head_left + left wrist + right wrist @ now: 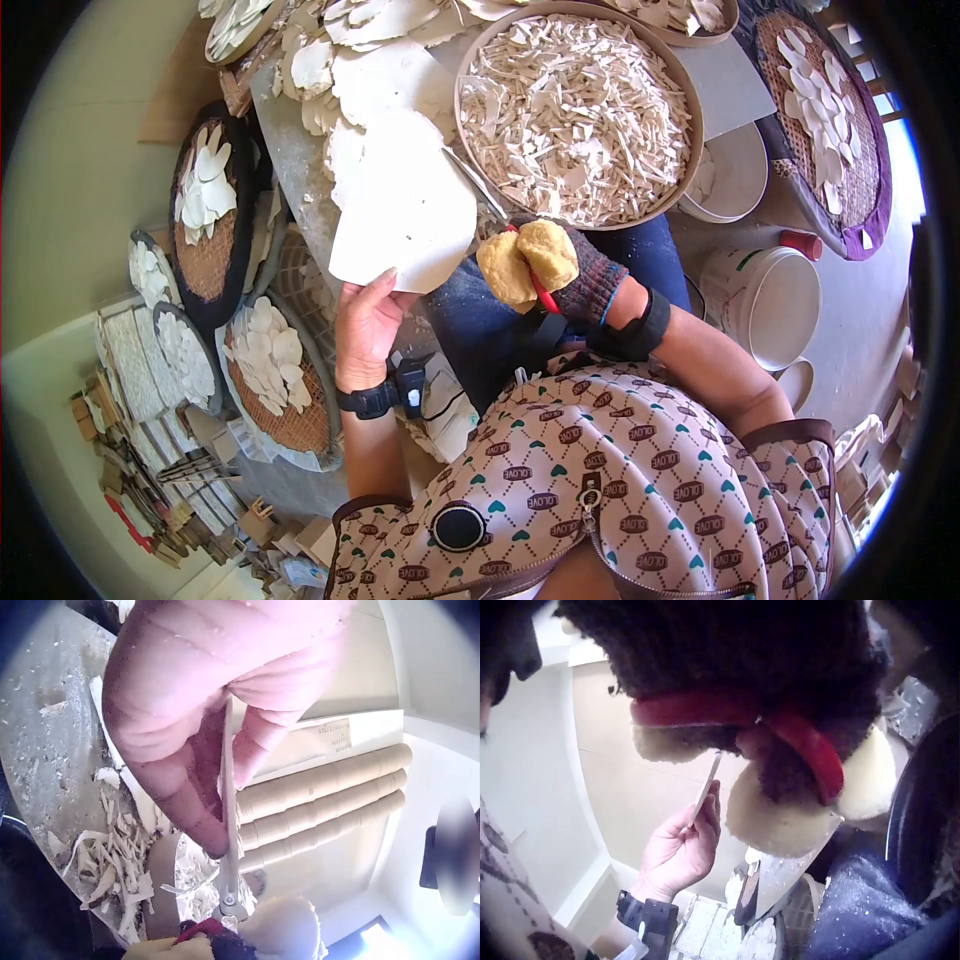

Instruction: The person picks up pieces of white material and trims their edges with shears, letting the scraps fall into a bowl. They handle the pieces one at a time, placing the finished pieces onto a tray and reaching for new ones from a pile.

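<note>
Plainly, white sheet (400,205), pinched between left fingers (187,810)

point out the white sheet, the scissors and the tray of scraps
white sheet (400,210): head view, middle of its flat face
scissors (476,186): head view, on the metal blades
tray of scraps (460,95): head view, on its left rim
</note>
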A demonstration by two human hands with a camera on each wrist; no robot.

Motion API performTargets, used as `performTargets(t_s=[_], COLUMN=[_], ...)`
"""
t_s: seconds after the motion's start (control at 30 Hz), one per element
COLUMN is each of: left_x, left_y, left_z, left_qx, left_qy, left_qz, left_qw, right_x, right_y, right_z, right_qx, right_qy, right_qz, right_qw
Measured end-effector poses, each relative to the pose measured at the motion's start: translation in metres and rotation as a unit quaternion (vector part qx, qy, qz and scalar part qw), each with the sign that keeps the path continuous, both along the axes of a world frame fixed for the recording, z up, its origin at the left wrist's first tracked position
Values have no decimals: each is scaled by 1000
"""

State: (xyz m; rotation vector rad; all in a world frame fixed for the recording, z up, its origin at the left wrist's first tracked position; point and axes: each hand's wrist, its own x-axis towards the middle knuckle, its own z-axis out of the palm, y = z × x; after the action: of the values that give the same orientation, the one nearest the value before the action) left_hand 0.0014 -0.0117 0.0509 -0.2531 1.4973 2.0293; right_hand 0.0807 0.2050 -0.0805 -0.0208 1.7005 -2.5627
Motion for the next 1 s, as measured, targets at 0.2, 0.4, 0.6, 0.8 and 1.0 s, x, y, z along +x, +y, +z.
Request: performTargets(t_s=[0.2, 0.4, 0.6, 0.8, 1.0], left_x=[-27, -53, -58, -61, -57], left_y=[-20, -36, -42, -47, -40], left_z=[-13, -15, -13, -16, -17], left_qx=[-3, -126, -181, -226, -213], left_qy=[146, 403, 491, 514, 510], left_qz=[116, 17, -33, -67, -57], left_qw=[982, 906, 852, 825, 831], right_x=[14, 30, 23, 11, 6], right_y=[24, 16, 15, 16, 28], right_z=[30, 15, 17, 32, 49], right_qx=[-117, -425, -555, 47, 44], right_qy=[-42, -63, -221, 90, 140], right_qz=[137, 196, 199, 100, 165], right_qw=[983, 882, 777, 990, 975])
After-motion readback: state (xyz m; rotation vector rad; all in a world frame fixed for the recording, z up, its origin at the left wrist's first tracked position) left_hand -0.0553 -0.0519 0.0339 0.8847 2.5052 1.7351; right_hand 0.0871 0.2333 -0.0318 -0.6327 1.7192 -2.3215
